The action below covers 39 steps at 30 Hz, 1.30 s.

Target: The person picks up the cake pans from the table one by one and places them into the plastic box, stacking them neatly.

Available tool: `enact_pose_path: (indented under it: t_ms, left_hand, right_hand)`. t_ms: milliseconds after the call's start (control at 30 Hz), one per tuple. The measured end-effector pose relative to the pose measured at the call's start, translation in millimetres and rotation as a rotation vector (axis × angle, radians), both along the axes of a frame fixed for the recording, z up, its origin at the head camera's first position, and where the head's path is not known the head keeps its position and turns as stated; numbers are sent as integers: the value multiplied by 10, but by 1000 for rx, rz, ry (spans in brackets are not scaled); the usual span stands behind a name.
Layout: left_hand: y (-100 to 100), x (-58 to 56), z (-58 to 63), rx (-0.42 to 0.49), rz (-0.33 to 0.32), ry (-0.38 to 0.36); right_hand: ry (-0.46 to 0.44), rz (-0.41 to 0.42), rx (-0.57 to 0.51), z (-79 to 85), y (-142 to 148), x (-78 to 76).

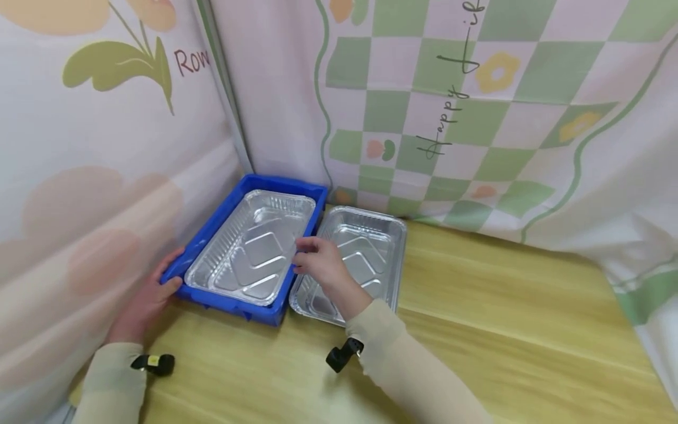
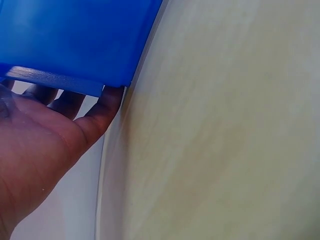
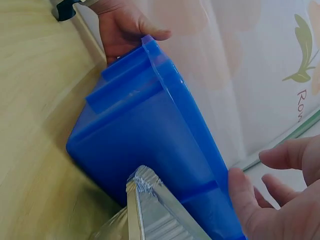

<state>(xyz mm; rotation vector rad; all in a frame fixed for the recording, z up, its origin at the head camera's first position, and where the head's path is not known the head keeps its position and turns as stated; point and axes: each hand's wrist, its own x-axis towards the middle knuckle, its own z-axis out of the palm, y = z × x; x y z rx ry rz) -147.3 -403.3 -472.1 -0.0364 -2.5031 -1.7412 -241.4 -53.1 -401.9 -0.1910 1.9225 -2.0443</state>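
A blue plastic bin (image 1: pixel 228 300) stands against the wall cloth with a foil tray (image 1: pixel 265 250) lying inside it. My left hand (image 1: pixel 144 303) grips the bin's near left corner; its fingers hook under the rim (image 2: pixel 55 82) in the left wrist view. Over the bin's right edge is my right hand (image 1: pixel 323 262). In the right wrist view, that hand (image 3: pixel 285 192) has its thumb and fingers spread apart, one finger at the bin's rim, and nothing is held. A second foil tray (image 1: pixel 378 268) sits on the table just right of the bin, partly hidden under my right forearm.
The wood-grain table (image 1: pixel 503 306) extends to the right and front. Printed cloth (image 1: pixel 106 194) hangs along the left, and a checked cloth (image 1: pixel 439 118) hangs behind. A small black device (image 1: pixel 344 353) is strapped at the right wrist, another (image 1: pixel 159 364) at the left.
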Motion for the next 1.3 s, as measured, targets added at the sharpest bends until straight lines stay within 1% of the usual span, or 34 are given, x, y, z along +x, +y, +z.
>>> enact_pose_path:
  t_ms: [33, 133, 167, 233, 300, 367, 400, 433, 533, 600, 700, 767, 800, 867, 933, 967, 1000, 1167, 1200, 1300]
  left_hand:
    - [-3, 3, 2, -19, 7, -1]
    - [-7, 19, 13, -27, 19, -9]
    - [-10, 25, 17, -3, 16, -17]
    - [-21, 40, 27, -15, 27, -27]
    - [-33, 54, 42, 13, 35, -53]
    - [-50, 65, 56, 26, 42, -81]
    - [-57, 70, 62, 5, 50, -89]
    - [-61, 73, 67, 8, 50, -100]
    - [-73, 79, 64, -29, 47, -103]
    - [-72, 83, 59, -25, 46, -96]
    - [-66, 83, 50, -22, 44, -88]
    - [-57, 85, 59, -53, 52, -93]
    - [-53, 86, 65, -88, 54, -93]
    - [-44, 86, 70, -103, 54, -98]
    - [-40, 89, 71, -138, 54, -95]
    - [-35, 86, 65, -116, 48, -93]
    - [-34, 84, 62, -126, 48, -90]
    - [-23, 50, 47, -152, 50, -96]
    - [-22, 43, 48, -177, 52, -95]
    - [-9, 22, 47, -166, 44, -98]
  right_hand:
    - [-4, 14, -12, -6, 11, 4]
    - [8, 65, -1, -11, 64, 16]
    - [17, 85, 7, -11, 85, 20]
    - [39, 119, 26, -13, 134, 22]
    - [62, 148, 42, -10, 189, 19]
    - [68, 161, 48, -3, 252, 12]
    - [69, 162, 54, -2, 288, 5]
    - [73, 165, 59, -1, 327, -1]
    - [76, 176, 83, -1, 468, -19]
    - [83, 180, 91, -2, 580, -32]
    - [88, 173, 84, -17, 769, -70]
    - [83, 156, 69, -16, 903, -95]
    - [83, 147, 64, -22, 972, -113]
    - [77, 133, 62, -45, 1121, -146]
    - [65, 115, 76, -79, 1281, -169]
    - [62, 108, 83, -103, 1362, -178]
    - [58, 101, 91, -128, 1446, -184]
    - [25, 32, 126, -231, 1834, -144]
    - [18, 17, 131, -248, 1898, -130]
    - [-4, -15, 138, -285, 2040, -82]
